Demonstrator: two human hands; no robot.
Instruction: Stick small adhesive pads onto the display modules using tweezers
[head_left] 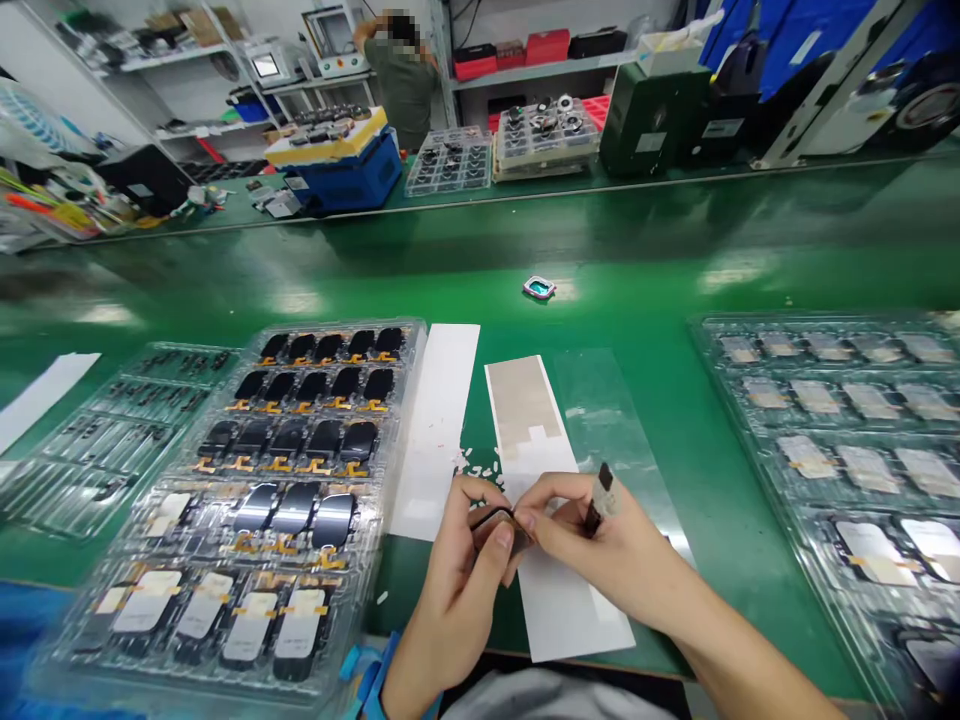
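Black flexible strip (498, 516), thin and slightly curved, sits pinched between both hands above a long white paper sheet (574, 610). The left hand (456, 572) closes narrowly on one end between thumb and forefinger, and the right hand (604, 548) grips the other end the same way. A small black-and-white stick-like item (602, 500), too blurred to name, is tucked in the right hand's fingers, pointing away from the strip.

Squeezing too hard could crease so thin a strip, and a slip of the fingers could drop it among the small white paper scraps (476, 465) just beyond the hands, where a scrap might cling to it. A tan rectangular patch (521, 402) lies on the sheet's far end, beside a narrower white paper strip (435, 430) and a clear plastic film (600, 420).

Clear blister tray (337, 327) of black parts with orange tabs stands close by the left hand, so a wide movement could knock it. Another clear tray (825, 325) of white-faced parts lies to the right on the green bench mat (300, 262).
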